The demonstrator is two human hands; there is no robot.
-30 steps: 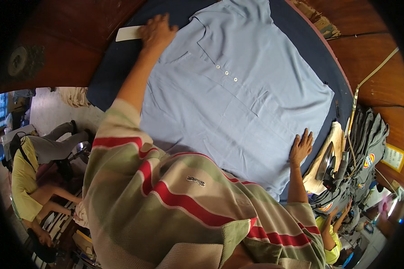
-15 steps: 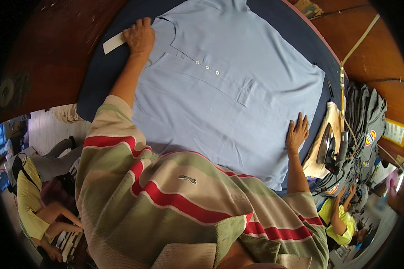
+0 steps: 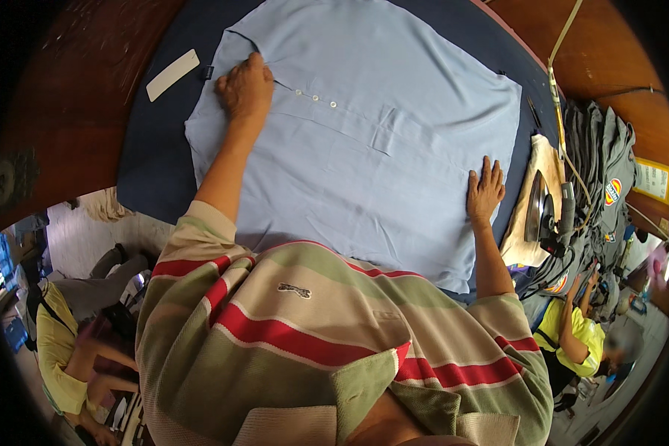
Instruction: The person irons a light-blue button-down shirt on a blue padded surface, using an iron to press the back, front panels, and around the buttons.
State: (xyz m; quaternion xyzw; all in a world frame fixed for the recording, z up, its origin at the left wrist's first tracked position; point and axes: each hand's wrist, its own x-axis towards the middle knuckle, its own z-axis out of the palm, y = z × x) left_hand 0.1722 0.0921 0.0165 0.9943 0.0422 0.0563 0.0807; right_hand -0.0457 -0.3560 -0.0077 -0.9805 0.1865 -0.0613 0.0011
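A light blue shirt [image 3: 312, 178] with three white buttons and a chest pocket lies spread over the dark blue table cover. At its neck opening, my left hand [image 3: 247, 93] has its fingers curled round the fabric edge. A small dark label [image 3: 207, 72] shows just left of that hand. My right hand [image 3: 487, 192] rests flat near the shirt's right lower edge, fingers apart. On the dark cover, left of the shirt's neck, lies a white card strip [image 3: 172, 75], touched by neither hand.
Right of the shirt, an iron [image 3: 546, 215] sits on a beige cloth [image 3: 514, 236]. Beyond it hang dark grey garments [image 3: 598, 160], with a cable [image 3: 556, 97] running above. Other people in yellow tops work at lower left [image 3: 56, 334] and lower right [image 3: 572, 342].
My left hand has let go of the white strip, leaving it on the table, and moved right onto the shirt's neck opening. The right hand still lies flat on the shirt.
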